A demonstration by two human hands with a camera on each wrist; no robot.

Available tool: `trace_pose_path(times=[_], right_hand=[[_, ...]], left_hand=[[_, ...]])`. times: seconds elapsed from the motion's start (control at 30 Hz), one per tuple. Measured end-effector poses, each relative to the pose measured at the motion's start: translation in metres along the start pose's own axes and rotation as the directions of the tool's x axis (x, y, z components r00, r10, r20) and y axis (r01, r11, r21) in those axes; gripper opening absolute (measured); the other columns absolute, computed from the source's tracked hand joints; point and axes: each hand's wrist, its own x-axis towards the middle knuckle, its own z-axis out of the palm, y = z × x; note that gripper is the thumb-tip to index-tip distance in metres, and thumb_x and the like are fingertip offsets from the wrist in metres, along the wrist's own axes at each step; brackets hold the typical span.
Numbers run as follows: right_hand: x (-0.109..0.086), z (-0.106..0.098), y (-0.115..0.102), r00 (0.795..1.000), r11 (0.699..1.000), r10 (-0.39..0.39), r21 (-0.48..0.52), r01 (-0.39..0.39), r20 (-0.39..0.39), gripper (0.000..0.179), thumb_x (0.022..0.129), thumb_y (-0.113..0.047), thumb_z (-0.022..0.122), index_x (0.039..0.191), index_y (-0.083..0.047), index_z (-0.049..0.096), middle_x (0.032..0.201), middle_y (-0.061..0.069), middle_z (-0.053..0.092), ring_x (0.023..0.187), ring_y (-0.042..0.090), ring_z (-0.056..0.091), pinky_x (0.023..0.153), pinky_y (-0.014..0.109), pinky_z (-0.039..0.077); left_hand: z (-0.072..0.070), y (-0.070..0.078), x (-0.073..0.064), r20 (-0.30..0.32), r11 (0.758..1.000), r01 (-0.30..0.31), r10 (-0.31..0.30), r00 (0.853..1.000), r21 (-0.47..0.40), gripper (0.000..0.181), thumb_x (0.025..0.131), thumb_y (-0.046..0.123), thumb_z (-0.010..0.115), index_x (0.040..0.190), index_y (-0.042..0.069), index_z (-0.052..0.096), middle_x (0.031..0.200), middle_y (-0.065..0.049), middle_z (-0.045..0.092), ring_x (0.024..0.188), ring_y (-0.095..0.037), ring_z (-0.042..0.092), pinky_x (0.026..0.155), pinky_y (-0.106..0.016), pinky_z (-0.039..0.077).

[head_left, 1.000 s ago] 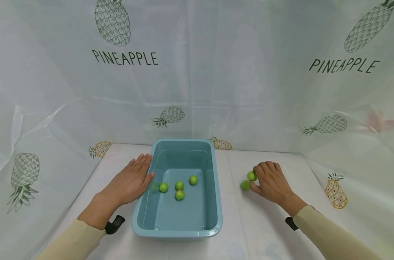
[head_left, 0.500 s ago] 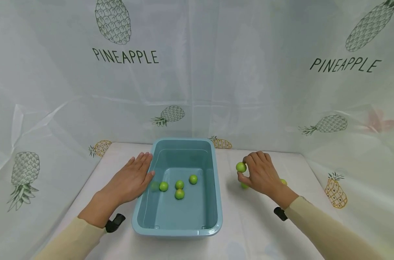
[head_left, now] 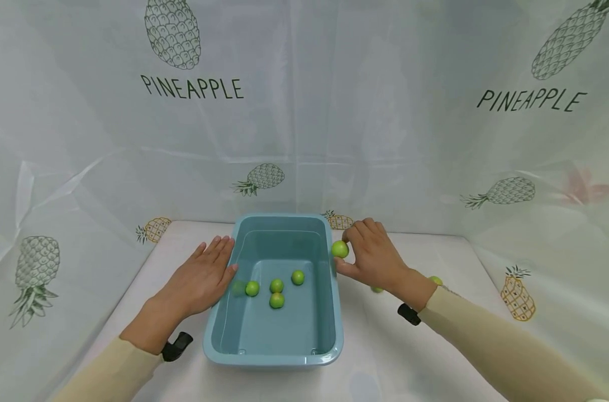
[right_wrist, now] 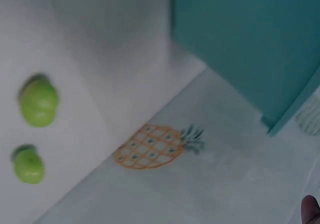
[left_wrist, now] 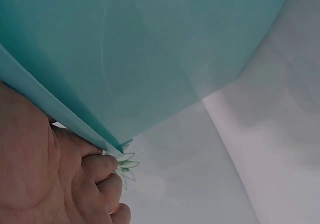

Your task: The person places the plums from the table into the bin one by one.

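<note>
A blue plastic basin stands on the table with several small green limes lying on its floor. My right hand pinches another lime between thumb and fingers, right at the basin's right rim. Only a fingertip of that hand shows in the right wrist view. Along the left rim lies my left hand, fingers straight and palm against the basin's side. Its palm is below the rim in the left wrist view.
Two limes sit on the white tablecloth right of the basin, one lime near the other lime. In the head view the right hand and forearm partly cover them. A pineapple-print curtain hangs behind and at both sides.
My right hand has picked up a lime from the table and carried it left to the basin's right rim. The left hand has stayed in place.
</note>
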Motion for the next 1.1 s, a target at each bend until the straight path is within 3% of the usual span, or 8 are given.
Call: trace_pose_path(times=[0.23, 0.43, 0.57, 1.1], right_hand=[[0.031, 0.004, -0.040, 0.990, 0.990, -0.115, 0.089, 0.108, 0.080, 0.034, 0.088, -0.042, 0.072, 0.094, -0.011, 0.060, 0.087, 0.001, 0.056, 0.085, 0.020, 0.046, 0.076, 0.035, 0.039], [0.041, 0.015, -0.075, 0.959, 0.970, -0.229, 0.126, 0.210, 0.168, 0.033, 0.089, -0.047, 0.070, 0.091, -0.016, 0.059, 0.084, -0.005, 0.050, 0.082, 0.015, 0.041, 0.073, 0.031, 0.033], [0.043, 0.021, -0.093, 0.940, 0.962, -0.266, 0.122, 0.244, 0.213, 0.034, 0.087, -0.049, 0.069, 0.087, -0.019, 0.056, 0.080, -0.007, 0.048, 0.078, 0.013, 0.039, 0.072, 0.028, 0.030], [0.040, 0.038, -0.110, 0.895, 0.955, -0.289, 0.033, 0.296, 0.339, 0.033, 0.090, -0.053, 0.067, 0.090, -0.021, 0.060, 0.081, -0.008, 0.051, 0.081, 0.012, 0.042, 0.074, 0.028, 0.033]], left_hand=[[0.001, 0.001, 0.000, -0.005, 1.000, 0.006, -0.006, 1.000, 0.001, 0.063, 0.113, 0.033, 0.044, 0.160, -0.009, 0.034, 0.167, -0.026, 0.036, 0.157, -0.045, 0.030, 0.129, -0.062, 0.025], [0.001, 0.002, 0.000, -0.011, 1.000, 0.009, -0.009, 1.000, -0.005, 0.063, 0.113, 0.032, 0.044, 0.160, -0.008, 0.034, 0.167, -0.026, 0.036, 0.157, -0.045, 0.030, 0.128, -0.062, 0.025], [0.001, 0.002, 0.001, -0.014, 1.000, 0.014, -0.014, 1.000, -0.005, 0.063, 0.113, 0.032, 0.044, 0.160, -0.008, 0.034, 0.166, -0.025, 0.037, 0.157, -0.045, 0.031, 0.128, -0.062, 0.025], [0.004, 0.001, 0.000, 0.004, 1.000, 0.025, -0.025, 1.000, -0.012, 0.065, 0.113, 0.033, 0.044, 0.161, -0.009, 0.032, 0.167, -0.025, 0.035, 0.158, -0.044, 0.029, 0.129, -0.062, 0.023]])
